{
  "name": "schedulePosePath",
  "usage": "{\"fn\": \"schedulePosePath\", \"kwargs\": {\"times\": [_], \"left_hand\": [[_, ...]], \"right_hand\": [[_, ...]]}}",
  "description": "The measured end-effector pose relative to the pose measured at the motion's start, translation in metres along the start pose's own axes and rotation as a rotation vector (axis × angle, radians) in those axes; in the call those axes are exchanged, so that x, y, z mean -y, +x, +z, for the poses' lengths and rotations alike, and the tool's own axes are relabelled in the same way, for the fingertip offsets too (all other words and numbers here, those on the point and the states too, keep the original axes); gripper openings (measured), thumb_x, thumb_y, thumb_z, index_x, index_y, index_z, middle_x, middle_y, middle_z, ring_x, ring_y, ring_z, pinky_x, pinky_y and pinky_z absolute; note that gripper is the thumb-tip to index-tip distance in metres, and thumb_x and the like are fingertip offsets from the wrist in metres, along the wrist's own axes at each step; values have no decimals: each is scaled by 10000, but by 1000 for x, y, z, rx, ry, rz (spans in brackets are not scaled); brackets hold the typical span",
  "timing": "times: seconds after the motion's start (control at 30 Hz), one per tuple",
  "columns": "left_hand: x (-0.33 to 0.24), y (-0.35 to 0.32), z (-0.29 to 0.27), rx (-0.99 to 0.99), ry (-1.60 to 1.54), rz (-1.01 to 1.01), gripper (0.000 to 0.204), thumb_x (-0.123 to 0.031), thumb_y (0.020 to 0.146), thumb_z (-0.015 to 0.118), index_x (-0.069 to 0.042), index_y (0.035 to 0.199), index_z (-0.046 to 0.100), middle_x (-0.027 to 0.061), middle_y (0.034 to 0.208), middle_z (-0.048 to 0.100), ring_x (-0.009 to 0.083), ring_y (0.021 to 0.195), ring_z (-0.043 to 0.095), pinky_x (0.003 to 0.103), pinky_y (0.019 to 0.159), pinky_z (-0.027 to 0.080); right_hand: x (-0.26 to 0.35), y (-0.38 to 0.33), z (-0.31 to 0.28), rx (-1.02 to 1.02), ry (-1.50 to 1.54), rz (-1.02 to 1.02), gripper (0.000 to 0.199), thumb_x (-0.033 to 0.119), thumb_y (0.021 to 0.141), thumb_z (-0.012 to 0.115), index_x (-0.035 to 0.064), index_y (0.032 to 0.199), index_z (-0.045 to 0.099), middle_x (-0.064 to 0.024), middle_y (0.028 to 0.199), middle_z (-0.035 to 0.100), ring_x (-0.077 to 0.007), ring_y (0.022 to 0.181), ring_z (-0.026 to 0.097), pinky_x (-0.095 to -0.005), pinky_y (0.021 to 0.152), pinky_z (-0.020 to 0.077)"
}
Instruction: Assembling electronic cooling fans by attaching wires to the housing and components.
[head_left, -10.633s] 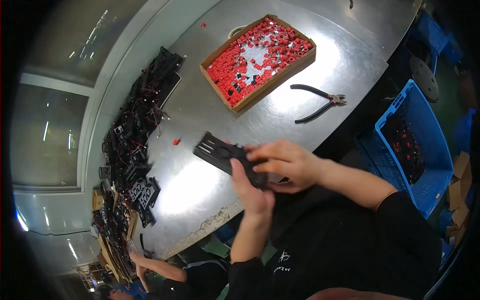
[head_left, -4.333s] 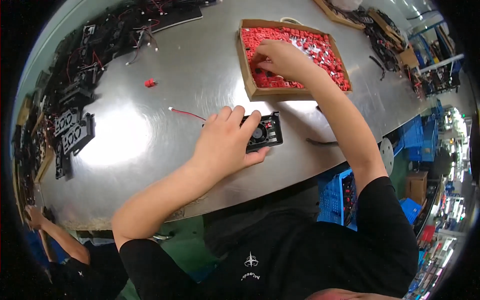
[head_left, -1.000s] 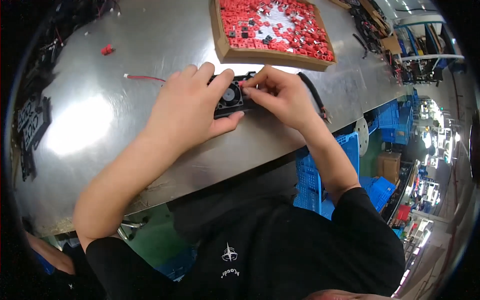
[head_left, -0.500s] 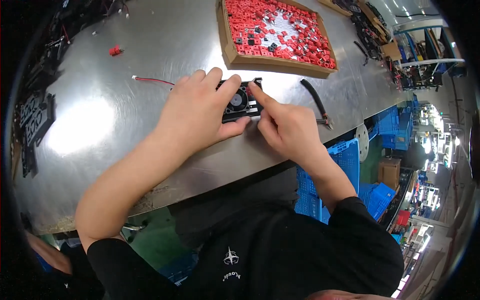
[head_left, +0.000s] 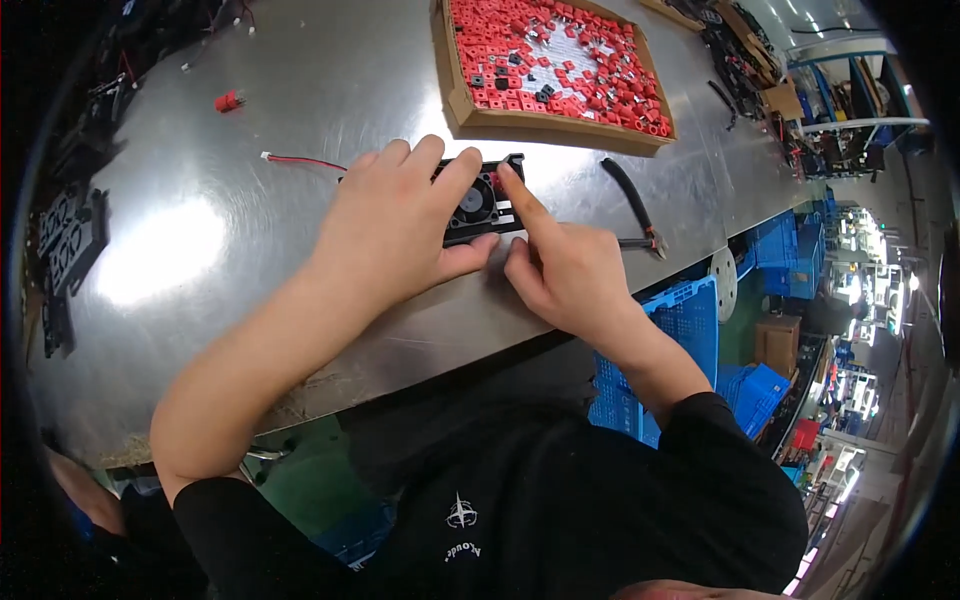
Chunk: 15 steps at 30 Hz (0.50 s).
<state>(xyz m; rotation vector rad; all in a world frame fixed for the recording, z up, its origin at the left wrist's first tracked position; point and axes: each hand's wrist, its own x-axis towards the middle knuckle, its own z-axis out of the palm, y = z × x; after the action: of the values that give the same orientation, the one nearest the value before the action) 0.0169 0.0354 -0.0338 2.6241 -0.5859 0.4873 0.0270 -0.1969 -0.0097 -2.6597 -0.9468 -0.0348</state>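
Observation:
On the metal table lies a black housing (head_left: 508, 224) with a small round cooling fan (head_left: 474, 201) set in it. My left hand (head_left: 400, 210) grips the housing, thumb at its near edge and fingers over the far side, hiding its left part. A red cable (head_left: 305, 159) with a white plug runs out from under that hand. My right hand (head_left: 570, 265) presses its stretched index fingertip on a small red part (head_left: 494, 178) at the housing's far right. The other fingers of this hand are curled, and whether they hold anything is hidden.
A shallow cardboard tray (head_left: 560, 128) of red and black connectors stands beyond the housing. Pliers with dark handles (head_left: 630, 195) lie at the right. One red connector (head_left: 229, 101) and black housings (head_left: 75, 240) are at the left. Blue crates (head_left: 690, 312) stand beside the table's near right edge.
My right hand has shifted slightly left and its index finger is more upright, fingertip still on the housing. More of the pliers now shows. My left hand keeps its grip.

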Motion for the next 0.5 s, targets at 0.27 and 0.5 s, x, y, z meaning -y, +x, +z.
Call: {"fn": "schedulePosePath", "kwargs": {"times": [0.27,0.5], "left_hand": [[0,4,-3,6,-7,11,634,-448,785,859,-86,1258,642,99,1018,620,292,909,653,433,768,543],[2,2,-3,3,-9,10,609,-454,791,855,-90,1233,648,98,1022,624,297,926,659,435,795,543]], "right_hand": [[-14,34,-25,-164,305,36,445,61,912,759,102,1354,717,-19,763,626,-134,550,477,-294,541,422],[-16,57,-29,-32,155,-129,277,132,870,813,92,1138,757,-44,814,624,-201,668,599,-350,616,481]]}}
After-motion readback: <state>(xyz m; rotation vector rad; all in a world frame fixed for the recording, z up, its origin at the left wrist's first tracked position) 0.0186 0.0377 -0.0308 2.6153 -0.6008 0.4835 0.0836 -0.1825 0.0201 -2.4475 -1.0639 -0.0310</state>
